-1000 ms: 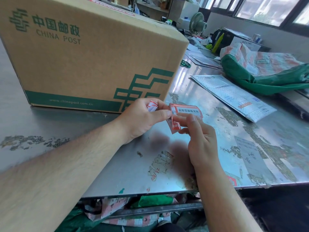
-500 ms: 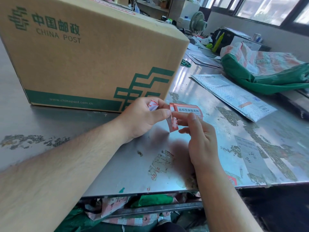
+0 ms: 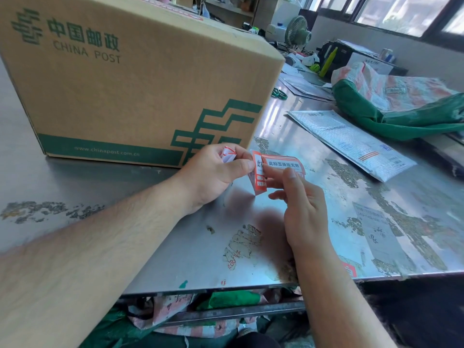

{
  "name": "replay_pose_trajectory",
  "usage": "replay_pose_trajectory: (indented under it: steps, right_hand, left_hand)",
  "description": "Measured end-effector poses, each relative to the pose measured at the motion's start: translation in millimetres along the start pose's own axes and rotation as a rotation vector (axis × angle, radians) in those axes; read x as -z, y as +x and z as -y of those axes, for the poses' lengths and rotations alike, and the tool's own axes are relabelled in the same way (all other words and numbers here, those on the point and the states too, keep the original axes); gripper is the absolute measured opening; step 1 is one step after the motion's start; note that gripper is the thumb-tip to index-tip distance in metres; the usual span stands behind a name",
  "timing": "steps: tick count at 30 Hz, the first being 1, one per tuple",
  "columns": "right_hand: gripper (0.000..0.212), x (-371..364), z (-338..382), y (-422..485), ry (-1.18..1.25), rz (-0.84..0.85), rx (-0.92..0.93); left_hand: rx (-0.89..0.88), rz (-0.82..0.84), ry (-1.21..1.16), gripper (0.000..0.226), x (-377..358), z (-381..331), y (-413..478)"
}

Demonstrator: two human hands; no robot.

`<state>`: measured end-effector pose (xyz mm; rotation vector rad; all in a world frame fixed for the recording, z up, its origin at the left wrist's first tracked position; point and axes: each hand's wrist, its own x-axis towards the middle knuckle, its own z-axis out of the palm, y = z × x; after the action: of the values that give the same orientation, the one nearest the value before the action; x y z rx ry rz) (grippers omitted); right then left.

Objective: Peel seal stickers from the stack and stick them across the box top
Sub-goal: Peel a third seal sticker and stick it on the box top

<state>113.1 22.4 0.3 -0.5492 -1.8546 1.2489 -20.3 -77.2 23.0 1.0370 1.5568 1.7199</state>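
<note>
Fingers (image 3: 244, 165) on stickers (image 3: 283, 164) beside box (image 3: 150, 91)

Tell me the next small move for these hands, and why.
Probably pull the left hand away from the right hand to finish peeling: the sticker pinched at its thumb is bent away from the stack the right hand holds, yet they still meet. The box stands just behind.

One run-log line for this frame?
step: peeling | left hand: pinching sticker | right hand: holding sticker stack | box: on table
</note>
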Motion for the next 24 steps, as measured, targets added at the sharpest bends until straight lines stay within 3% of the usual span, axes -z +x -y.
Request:
replay_pose_trajectory:
  steps: [24]
  right_hand:
    - [0.034,0.0,2.4,-1.3,-0.036,0.092,0.055]
  left_hand:
    - [-0.015,0.050,0.046,0.011,-1.7,-1.2,-2.8]
